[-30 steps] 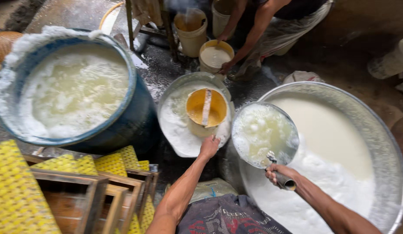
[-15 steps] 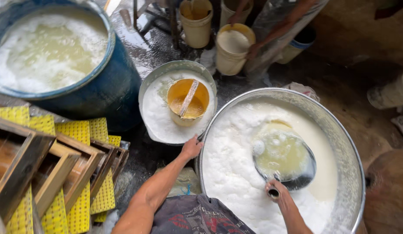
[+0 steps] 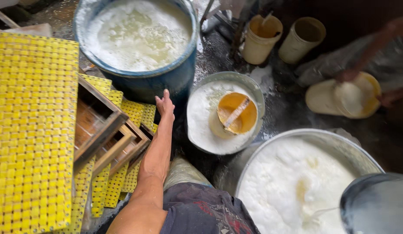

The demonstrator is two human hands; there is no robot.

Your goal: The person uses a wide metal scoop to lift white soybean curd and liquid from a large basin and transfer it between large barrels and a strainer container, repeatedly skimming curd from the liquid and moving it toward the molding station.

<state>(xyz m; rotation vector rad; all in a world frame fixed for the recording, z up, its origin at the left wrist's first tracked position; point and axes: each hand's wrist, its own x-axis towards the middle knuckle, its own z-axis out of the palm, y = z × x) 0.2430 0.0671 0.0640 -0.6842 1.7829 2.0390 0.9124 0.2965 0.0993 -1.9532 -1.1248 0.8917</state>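
While the left hand (image 3: pixel 165 105) is reaching, fingers spread and holding nothing, toward the blue barrel (image 3: pixel 166 80), I am noting the full scoop (image 3: pixel 375 203) hanging over the big pan (image 3: pixel 362 158) right of the barrel; tipping it could slop liquid. Right hand is cut off, grip unreadable.

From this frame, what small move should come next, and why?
Probably swing the loaded scoop left toward the wooden moulds. It hangs dripping over the big pan, and the left hand is open near the moulds, beside the blue barrel.
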